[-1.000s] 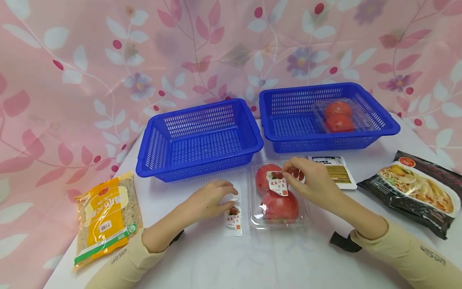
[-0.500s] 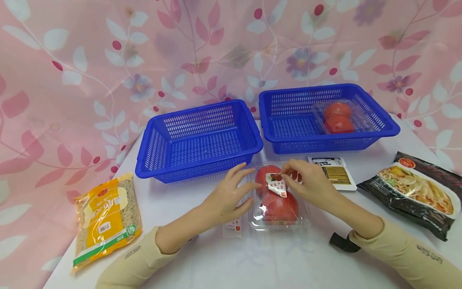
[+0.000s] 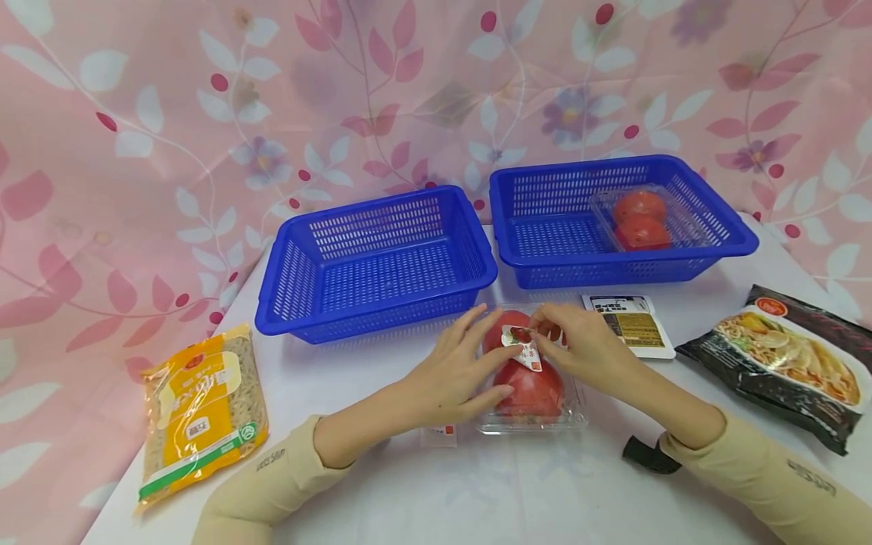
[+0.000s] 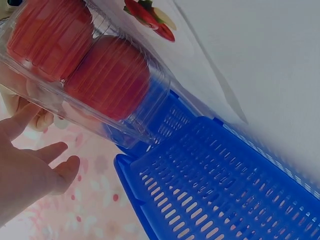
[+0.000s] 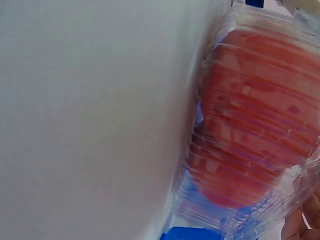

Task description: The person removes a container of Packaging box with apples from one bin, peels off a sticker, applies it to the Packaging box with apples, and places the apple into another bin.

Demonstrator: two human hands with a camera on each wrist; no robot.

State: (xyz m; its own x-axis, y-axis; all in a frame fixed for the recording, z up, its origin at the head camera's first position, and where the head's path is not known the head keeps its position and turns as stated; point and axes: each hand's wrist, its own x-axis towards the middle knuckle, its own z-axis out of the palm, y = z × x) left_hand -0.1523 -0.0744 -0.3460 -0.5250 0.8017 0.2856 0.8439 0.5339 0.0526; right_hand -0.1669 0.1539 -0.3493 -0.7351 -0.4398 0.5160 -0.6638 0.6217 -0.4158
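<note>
A clear plastic box [image 3: 538, 412] with two red tomatoes lies on the white table [image 3: 518, 492] in front of the baskets. My left hand [image 3: 477, 363] rests against the box's left side with straight, spread fingers. My right hand [image 3: 538, 328] pinches a white and red label [image 3: 526, 350] on the lid, and the label's lower edge curls up. The left wrist view shows the box [image 4: 100, 75] close up, with my left fingers [image 4: 40, 160] beside it. In the right wrist view the box [image 5: 255, 125] fills the right half.
Behind stand an empty blue basket [image 3: 381, 227] and a second blue basket [image 3: 545, 197] holding another tomato box [image 3: 640, 219]. A yellow noodle pack [image 3: 200, 412] lies left, a black noodle pack [image 3: 783, 363] right, a small sachet [image 3: 630, 324] near the right hand, a loose label [image 3: 439, 434] under the left wrist.
My left hand left the loose label on the table and moved right onto the tomato box's side. The right hand stayed at the lid label, pinching it.
</note>
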